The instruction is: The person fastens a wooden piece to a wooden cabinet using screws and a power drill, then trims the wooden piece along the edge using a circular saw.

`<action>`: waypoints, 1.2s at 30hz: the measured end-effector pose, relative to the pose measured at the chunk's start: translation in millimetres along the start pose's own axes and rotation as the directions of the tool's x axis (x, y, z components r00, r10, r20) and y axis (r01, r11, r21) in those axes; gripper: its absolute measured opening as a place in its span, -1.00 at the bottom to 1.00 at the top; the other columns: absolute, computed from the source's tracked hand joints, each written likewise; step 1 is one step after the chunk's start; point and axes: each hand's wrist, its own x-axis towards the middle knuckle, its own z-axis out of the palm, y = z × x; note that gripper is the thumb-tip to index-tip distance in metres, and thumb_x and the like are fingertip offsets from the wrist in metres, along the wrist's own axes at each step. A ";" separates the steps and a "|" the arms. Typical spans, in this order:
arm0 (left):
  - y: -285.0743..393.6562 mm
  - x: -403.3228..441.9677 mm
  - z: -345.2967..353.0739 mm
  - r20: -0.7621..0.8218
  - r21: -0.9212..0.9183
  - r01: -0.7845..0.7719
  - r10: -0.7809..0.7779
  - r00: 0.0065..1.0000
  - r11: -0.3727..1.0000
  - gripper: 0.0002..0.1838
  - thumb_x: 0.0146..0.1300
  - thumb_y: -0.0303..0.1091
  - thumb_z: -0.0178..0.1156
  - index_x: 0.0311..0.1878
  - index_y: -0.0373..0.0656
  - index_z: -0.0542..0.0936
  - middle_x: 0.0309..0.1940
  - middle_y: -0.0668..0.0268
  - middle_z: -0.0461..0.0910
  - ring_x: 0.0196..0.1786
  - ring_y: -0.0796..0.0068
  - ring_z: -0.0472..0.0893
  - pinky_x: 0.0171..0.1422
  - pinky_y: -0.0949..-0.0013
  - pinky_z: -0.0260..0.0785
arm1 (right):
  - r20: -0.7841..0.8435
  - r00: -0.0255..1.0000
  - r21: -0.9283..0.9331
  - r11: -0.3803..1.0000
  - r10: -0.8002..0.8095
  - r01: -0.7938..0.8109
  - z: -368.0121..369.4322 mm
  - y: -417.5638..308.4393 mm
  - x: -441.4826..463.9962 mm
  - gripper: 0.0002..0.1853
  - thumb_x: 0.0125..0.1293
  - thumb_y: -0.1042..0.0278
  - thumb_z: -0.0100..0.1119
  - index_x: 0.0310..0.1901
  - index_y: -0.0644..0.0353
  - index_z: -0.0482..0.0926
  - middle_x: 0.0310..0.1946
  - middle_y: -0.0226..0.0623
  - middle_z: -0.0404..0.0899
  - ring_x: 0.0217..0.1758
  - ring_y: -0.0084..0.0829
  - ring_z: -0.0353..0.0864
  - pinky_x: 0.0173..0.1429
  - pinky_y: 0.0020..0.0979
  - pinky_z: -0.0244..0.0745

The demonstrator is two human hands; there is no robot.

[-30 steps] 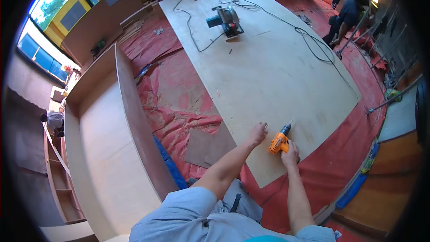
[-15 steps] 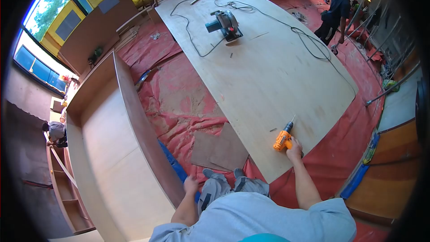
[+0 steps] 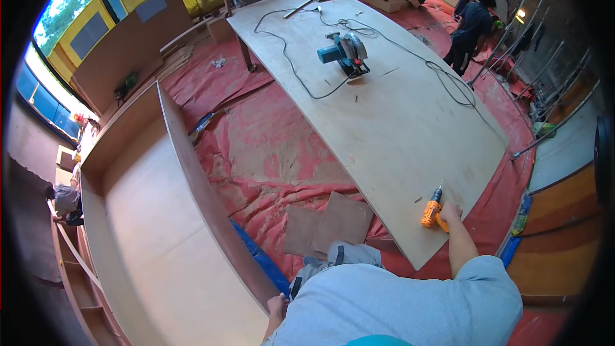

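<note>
Orange drill on the near end of the pale counter, close to its right edge. Key relation: handle to right hand. Drill body sits just left of that hand; handle runs rightward, its end on the near side of the knuckles. Long axis points away, bit to the far side, leaning slightly right. Right hand clearly the nearer; left hand well apart, low on the near left, beside the wearer's shirt and the wooden box's right wall.

Grip, right: fingers curled, hand up against the handle or just beside it; whether they wrap it, can't make out. Grip, left: fingers partly bent, nothing visible in them, closure unclear. Small dark piece just left of the drill. Circular saw well apart, at the far end.
</note>
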 end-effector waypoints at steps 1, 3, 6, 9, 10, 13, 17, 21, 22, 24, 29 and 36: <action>15.1 23.6 -2.8 0.074 0.116 -0.048 0.040 0.996 0.992 -0.73 0.56 -0.28 0.30 -0.24 -0.29 0.67 -0.50 0.22 0.66 -0.54 0.30 0.66 -0.47 0.18 0.61 | -0.059 0.998 0.096 0.995 0.032 -0.026 -17.2 -11.1 -5.6 -0.45 0.22 0.29 0.52 0.26 0.24 0.72 0.25 0.04 0.73 0.38 0.02 0.69 0.46 -0.01 0.57; 61.7 59.0 -1.5 0.057 0.051 0.124 -0.127 0.990 0.991 -0.78 0.58 -0.28 0.29 -0.14 -0.26 0.68 -0.44 0.24 0.68 -0.50 0.33 0.67 -0.45 0.22 0.62 | -0.123 0.990 0.185 0.981 0.074 -0.050 -34.3 -30.5 -7.4 -0.49 0.24 0.25 0.50 0.22 0.24 0.75 0.23 0.07 0.75 0.35 0.02 0.73 0.42 -0.03 0.62; 122.6 105.0 -5.9 -0.037 -0.200 0.249 -0.261 0.965 0.948 -0.77 0.60 -0.27 0.27 0.02 -0.28 0.66 -0.31 0.22 0.72 -0.42 0.36 0.71 -0.43 0.28 0.64 | -0.334 0.942 0.352 0.925 -0.021 0.145 -49.3 -73.0 4.7 -0.51 0.29 0.15 0.48 0.17 0.26 0.78 0.17 0.10 0.78 0.29 0.02 0.77 0.35 -0.07 0.67; 169.4 145.3 -16.4 -0.074 -0.203 0.179 -0.197 0.978 0.963 -0.73 0.63 -0.26 0.24 0.12 -0.30 0.63 -0.28 0.21 0.70 -0.40 0.35 0.71 -0.42 0.25 0.69 | -0.350 0.926 0.502 0.807 -0.139 0.311 -93.5 -152.9 11.3 -0.39 0.34 0.01 0.49 0.28 0.27 0.73 0.12 0.07 0.81 0.24 -0.01 0.80 0.33 -0.09 0.67; 182.5 153.5 -20.4 -0.082 -0.201 0.184 -0.204 0.976 0.962 -0.73 0.63 -0.26 0.24 0.12 -0.30 0.63 -0.28 0.21 0.70 -0.40 0.35 0.71 -0.42 0.25 0.69 | -0.382 0.911 0.536 0.765 -0.155 0.356 -104.6 -180.0 20.9 -0.37 0.33 -0.01 0.50 0.29 0.28 0.73 0.11 0.07 0.81 0.23 -0.02 0.80 0.33 -0.10 0.67; 212.3 173.6 -30.8 -0.136 -0.171 0.167 -0.191 0.972 0.971 -0.74 0.61 -0.28 0.27 0.08 -0.32 0.64 -0.27 0.19 0.72 -0.39 0.37 0.72 -0.43 0.26 0.65 | -0.466 0.859 0.564 0.676 -0.212 0.473 -158.5 -269.9 51.9 -0.38 0.41 -0.01 0.46 0.29 0.35 0.71 -0.11 -0.06 0.85 -0.05 -0.35 0.81 0.11 -0.28 0.66; 208.4 200.4 -46.6 -0.121 -0.259 0.175 -0.211 0.970 0.950 -0.76 0.60 -0.32 0.22 -0.05 -0.36 0.69 -0.37 0.15 0.72 -0.47 0.29 0.71 -0.48 0.20 0.62 | -0.521 0.815 0.582 0.593 -0.253 0.556 -267.1 -397.4 102.0 -0.35 0.43 -0.09 0.46 0.29 0.33 0.70 -0.19 -0.10 0.83 -0.08 -0.36 0.80 0.07 -0.26 0.66; 225.7 187.9 -37.0 -0.204 -0.204 0.441 -0.478 0.854 0.874 -0.70 0.57 -0.28 0.20 0.08 -0.39 0.63 -0.23 -0.04 0.73 -0.32 -0.01 0.76 -0.33 -0.09 0.67 | -0.637 0.750 0.566 0.551 -0.179 0.613 -356.2 -517.1 193.0 -0.35 0.37 -0.12 0.51 0.21 0.34 0.73 -0.18 -0.09 0.83 -0.04 -0.20 0.83 0.12 -0.21 0.67; 243.9 180.5 -29.7 -0.214 -0.194 0.455 -0.491 0.845 0.869 -0.70 0.57 -0.28 0.20 0.08 -0.39 0.63 -0.23 -0.04 0.73 -0.32 -0.01 0.76 -0.33 -0.09 0.67 | -0.620 0.763 0.574 0.556 -0.184 0.600 -366.3 -539.9 218.6 -0.35 0.37 -0.12 0.51 0.21 0.34 0.73 -0.18 -0.09 0.83 -0.04 -0.20 0.83 0.12 -0.21 0.67; 279.9 187.0 -13.1 -0.152 -0.266 0.514 -0.562 0.813 0.815 -0.71 0.60 -0.29 0.19 0.12 -0.36 0.61 -0.24 0.00 0.71 -0.32 0.02 0.74 -0.31 -0.09 0.68 | -0.864 0.499 0.357 0.616 -0.067 0.702 -388.7 -588.6 276.0 -0.40 0.30 -0.07 0.58 0.12 0.34 0.76 -0.18 -0.08 0.83 0.00 -0.07 0.83 0.16 -0.17 0.68; 350.8 254.0 -5.1 -0.083 -0.321 0.376 -0.421 0.903 0.869 -0.76 0.62 -0.30 0.24 0.10 -0.30 0.61 -0.25 0.14 0.72 -0.33 0.30 0.74 -0.35 0.16 0.69 | -0.438 0.853 0.713 0.468 -0.284 0.522 -417.6 -633.8 342.9 -0.65 0.24 0.14 0.66 -0.18 0.21 0.73 -0.39 -0.30 0.73 -0.40 -0.36 0.69 -0.31 -0.28 0.58; 488.6 339.4 21.2 -0.016 -0.114 0.121 -0.124 0.992 0.986 -0.75 0.62 -0.27 0.28 0.12 -0.28 0.67 -0.25 0.25 0.73 -0.35 0.50 0.72 -0.35 0.39 0.65 | -0.359 0.917 0.927 0.046 -0.176 0.372 -435.7 -647.7 278.6 -0.83 0.28 0.44 0.55 -0.28 0.14 0.66 -0.59 -0.50 0.53 -0.70 -0.63 0.36 -0.64 -0.43 0.23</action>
